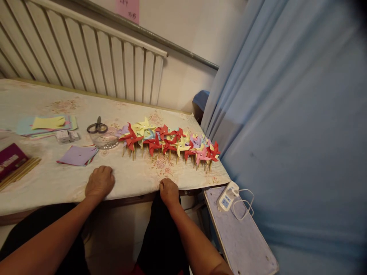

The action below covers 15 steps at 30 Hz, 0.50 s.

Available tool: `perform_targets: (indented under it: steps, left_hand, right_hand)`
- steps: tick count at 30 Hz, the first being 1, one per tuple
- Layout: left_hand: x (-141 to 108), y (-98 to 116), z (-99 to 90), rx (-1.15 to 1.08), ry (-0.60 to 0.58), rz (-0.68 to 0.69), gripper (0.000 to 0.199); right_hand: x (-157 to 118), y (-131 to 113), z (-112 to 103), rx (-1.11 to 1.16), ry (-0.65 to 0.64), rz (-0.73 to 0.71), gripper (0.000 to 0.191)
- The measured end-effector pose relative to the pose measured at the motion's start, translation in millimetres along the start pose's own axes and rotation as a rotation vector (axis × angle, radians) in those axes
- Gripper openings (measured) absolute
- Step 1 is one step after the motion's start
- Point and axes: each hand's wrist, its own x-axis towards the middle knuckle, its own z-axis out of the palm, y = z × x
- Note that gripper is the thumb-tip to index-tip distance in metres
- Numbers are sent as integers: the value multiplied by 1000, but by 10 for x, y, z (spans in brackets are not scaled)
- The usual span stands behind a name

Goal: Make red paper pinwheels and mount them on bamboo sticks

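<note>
A fair share of the work looked done: a crowd of assembled pinwheels [169, 145] stood grouped on the counter [134, 173], from its middle toward the near right corner. Toward the left end, a yellow-topped paper stack [47, 123], a lilac-topped paper stack [77, 156] and a bundle of bare sticks [23, 171] appeared unused. The pinwheels had red, yellow, pink, lilac and blue blades, folded around shiny centres, their thin stems pointing toward the near edge. The left hand [100, 181] rested near that edge, the right hand [169, 191] right at it; their fingers curled under, and whether they pinched anything could not be told.
</note>
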Motion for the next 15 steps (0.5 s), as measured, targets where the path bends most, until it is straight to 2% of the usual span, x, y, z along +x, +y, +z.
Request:
perform_targets:
  steps: [15]
  left_hand:
    - [5, 2, -8, -15, -13, -24, 34]
  right_hand:
    - [-118, 159, -130, 16, 10, 42, 19]
